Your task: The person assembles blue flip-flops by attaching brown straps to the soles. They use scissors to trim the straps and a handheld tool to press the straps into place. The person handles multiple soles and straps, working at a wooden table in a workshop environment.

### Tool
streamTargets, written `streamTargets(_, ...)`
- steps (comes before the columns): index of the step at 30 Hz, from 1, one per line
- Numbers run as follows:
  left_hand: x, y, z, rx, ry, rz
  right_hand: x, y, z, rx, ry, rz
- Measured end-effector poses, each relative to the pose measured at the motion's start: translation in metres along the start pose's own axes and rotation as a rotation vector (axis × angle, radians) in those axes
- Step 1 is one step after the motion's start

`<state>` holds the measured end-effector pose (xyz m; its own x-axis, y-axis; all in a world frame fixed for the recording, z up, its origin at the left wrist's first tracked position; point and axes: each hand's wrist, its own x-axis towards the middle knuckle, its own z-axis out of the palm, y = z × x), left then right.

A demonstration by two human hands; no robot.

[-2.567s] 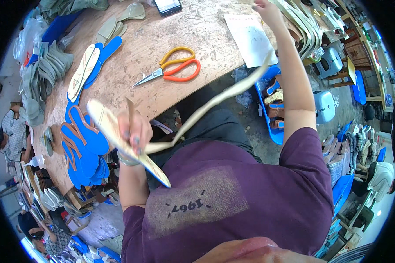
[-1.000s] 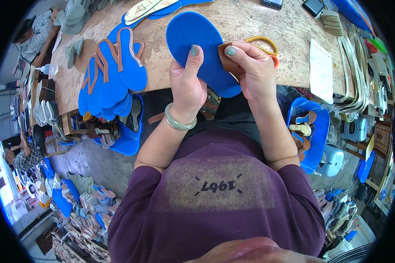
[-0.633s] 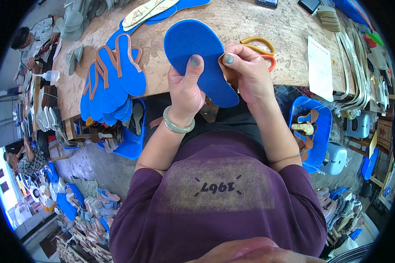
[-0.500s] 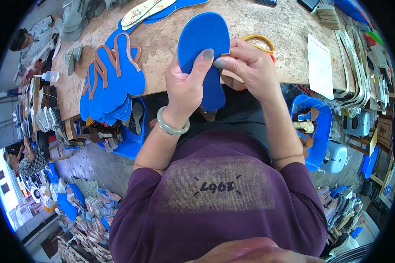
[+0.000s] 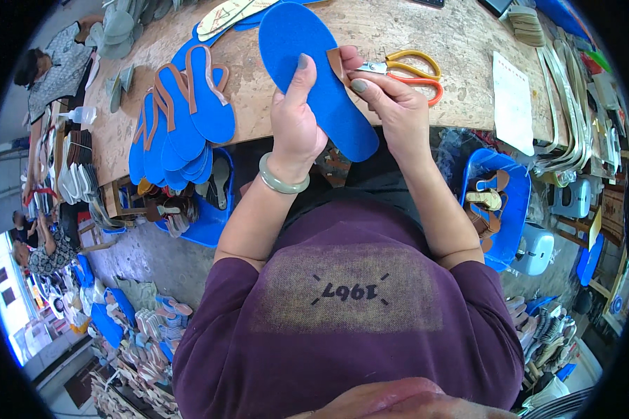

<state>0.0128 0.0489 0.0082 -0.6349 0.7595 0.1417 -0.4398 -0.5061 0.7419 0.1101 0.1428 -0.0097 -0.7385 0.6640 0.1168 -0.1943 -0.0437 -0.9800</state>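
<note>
A blue insole is gripped by my left hand, the thumb lying on its upper face and the other fingers hidden beneath. It slants, with the wide end up left and the narrow end down right. On its right edge sits a brown strip, pinched by the fingers of my right hand. Just beyond that hand lies a pair of scissors with one yellow and one orange handle. Left of my left hand, several blue insoles with brown strips are fanned in a pile on the wooden table.
Pale printed insoles lie at the table's far edge. A white paper sheet and long pale strips are at the right. Below the table stand a blue bin with brown sandal parts and another blue bin. Two people are at far left.
The insole has tilted, its wide end moving up left and its narrow end swinging right. The brown strip on its edge now shows clearly. My right hand has dropped slightly, baring more of the scissors.
</note>
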Motion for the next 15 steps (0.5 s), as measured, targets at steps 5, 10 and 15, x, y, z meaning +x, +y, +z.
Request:
streamTargets(5, -0.002, -0.002, 0.001, 0.030, 0.068, 0.059, -0.003, -0.001, -0.003, 0.092, -0.074, 0.215)
streamTargets(10, -0.003, -0.003, -0.002, 0.133, 0.024, 0.100, -0.004, 0.003, -0.006, 0.149, -0.150, 0.324)
streamTargets(15, -0.006, -0.017, -0.008, 0.217, 0.043, 0.127, -0.004, 0.005, -0.001, -0.320, -0.129, -0.075)
